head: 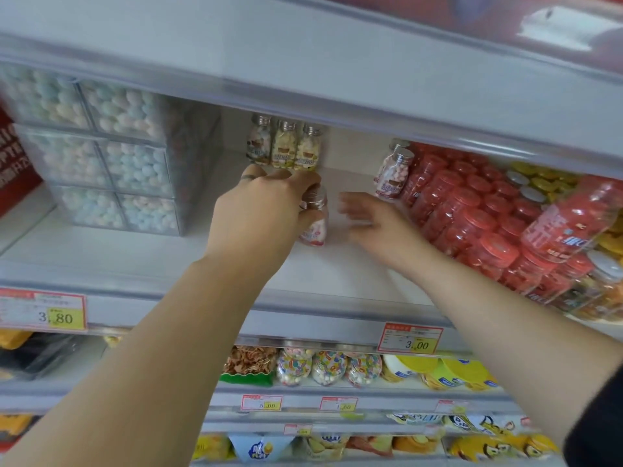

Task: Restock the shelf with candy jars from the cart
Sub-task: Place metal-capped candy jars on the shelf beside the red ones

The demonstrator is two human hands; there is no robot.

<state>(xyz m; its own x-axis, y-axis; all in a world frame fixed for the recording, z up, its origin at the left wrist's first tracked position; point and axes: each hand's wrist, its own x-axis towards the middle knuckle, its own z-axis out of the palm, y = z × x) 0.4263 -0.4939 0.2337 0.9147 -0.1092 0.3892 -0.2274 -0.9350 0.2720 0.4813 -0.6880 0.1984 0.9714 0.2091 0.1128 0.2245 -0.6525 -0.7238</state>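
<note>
Head view: the left hand (259, 210) has its grip clamped on a small candy jar (315, 227). The fingers curl over the silver cap and neck, and the pink-labelled body shows below them, close to upright. Whether its base touches the white shelf (135, 261) or sits just above it, I cannot tell.

At three o'clock from that jar the right hand (374, 224) is motion-blurred. Its grip is apart, the fingers straight and spread, holding nothing, near the jar but not touching it.

At twelve o'clock a row of three jars (285, 144) with silver caps stands upright at the back of the shelf, side by side, just beyond the left fingertips. At two o'clock two pink jars (392, 173) stand one behind the other, against a packed block of red-lidded tubs (472, 210) that runs on toward four o'clock. At nine to ten o'clock clear boxes (111, 163) of pastel sweets are stacked.

On the shelf's front edge a price tag reading 3.80 (43, 313) sits at eight o'clock and a price tag reading 3.00 (409, 338) at five o'clock. Bags of coloured sweets (328, 367) lie on the shelf below, at six o'clock
</note>
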